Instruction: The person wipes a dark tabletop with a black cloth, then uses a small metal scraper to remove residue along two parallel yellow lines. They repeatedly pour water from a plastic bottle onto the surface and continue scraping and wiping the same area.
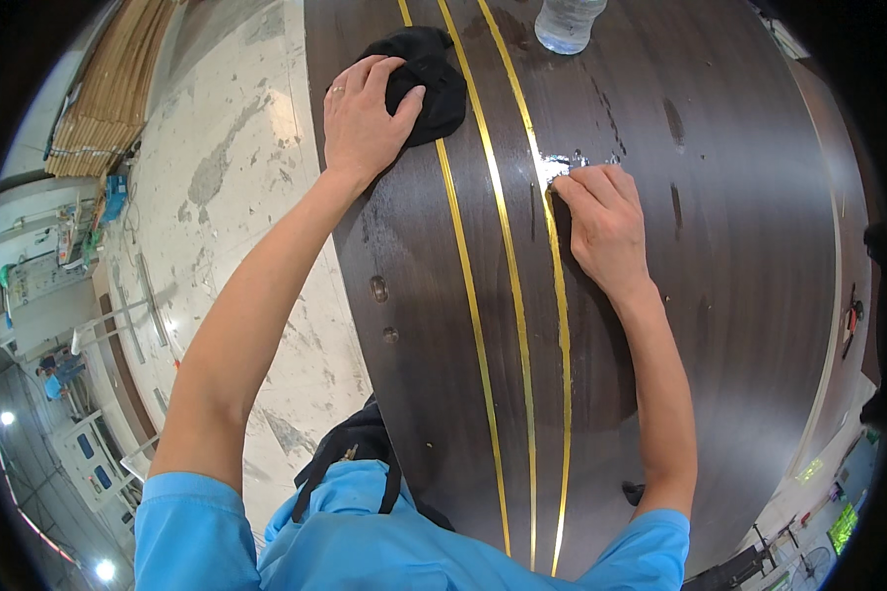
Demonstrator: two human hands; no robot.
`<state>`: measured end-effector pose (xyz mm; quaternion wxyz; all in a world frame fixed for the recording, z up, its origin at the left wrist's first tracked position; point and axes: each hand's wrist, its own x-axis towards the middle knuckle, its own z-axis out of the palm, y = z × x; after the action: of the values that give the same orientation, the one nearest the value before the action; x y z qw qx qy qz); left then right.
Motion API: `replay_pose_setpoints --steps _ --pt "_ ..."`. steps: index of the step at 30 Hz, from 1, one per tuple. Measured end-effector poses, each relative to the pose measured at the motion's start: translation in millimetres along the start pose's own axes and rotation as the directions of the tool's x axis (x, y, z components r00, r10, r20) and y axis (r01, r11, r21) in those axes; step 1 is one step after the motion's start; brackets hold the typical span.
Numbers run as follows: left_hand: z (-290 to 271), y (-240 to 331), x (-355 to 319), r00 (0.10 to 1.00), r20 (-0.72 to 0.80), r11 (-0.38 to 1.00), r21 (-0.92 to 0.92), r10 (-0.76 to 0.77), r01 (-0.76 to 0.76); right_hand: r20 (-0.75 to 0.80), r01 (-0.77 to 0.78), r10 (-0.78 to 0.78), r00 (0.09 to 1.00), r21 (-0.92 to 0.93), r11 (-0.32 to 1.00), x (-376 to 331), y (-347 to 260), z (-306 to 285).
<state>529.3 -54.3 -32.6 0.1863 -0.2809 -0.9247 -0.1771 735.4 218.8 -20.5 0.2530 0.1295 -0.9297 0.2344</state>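
Observation:
A large dark brown wood-grain panel (739,256) lies in front of me, with three narrow gold strips (511,246) running along it. My left hand (370,118) is closed over a bunched black cloth (439,98), thumb apart from the fingers, near the panel's left edge. The cloth covers part of the leftmost strip. My right hand (601,212) is closed in a pinch beside the rightmost strip. Its fingertips touch the panel at a shiny wet patch (562,164). Whatever they hold is hidden from view.
A clear plastic bottle (567,25) stands on the panel at the far side. Dark wet streaks (673,120) mark the surface, and two oval spots (378,289) lie near its left edge. To the left are a stained pale floor (237,187) and stacked brown boards (108,89).

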Motion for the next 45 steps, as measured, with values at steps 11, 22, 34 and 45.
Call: replay_pose_setpoints --steps 11,22,34,45 --pt "2.9 -2.3 0.3 1.0 -0.03 0.999 -0.033 0.003 -0.004 0.035 0.034 -0.035 0.999 0.019 0.999 -3.7 2.7 -1.6" --pt "5.2 -4.1 0.1 0.998 -0.056 0.999 -0.05 0.018 -0.02 0.066 0.043 -0.046 0.997 0.034 0.998 -8.5 0.6 -6.5" --pt "4.4 -3.6 -0.2 0.999 -0.045 0.999 -0.05 0.015 -0.017 0.037 0.059 -0.061 0.997 0.061 0.996 -19.4 -4.7 -12.0" --pt "4.7 -3.0 -0.4 1.0 -0.03 0.999 -0.052 -0.002 0.0 0.062 0.043 -0.048 0.997 0.079 0.996 -31.3 -14.7 -22.0"
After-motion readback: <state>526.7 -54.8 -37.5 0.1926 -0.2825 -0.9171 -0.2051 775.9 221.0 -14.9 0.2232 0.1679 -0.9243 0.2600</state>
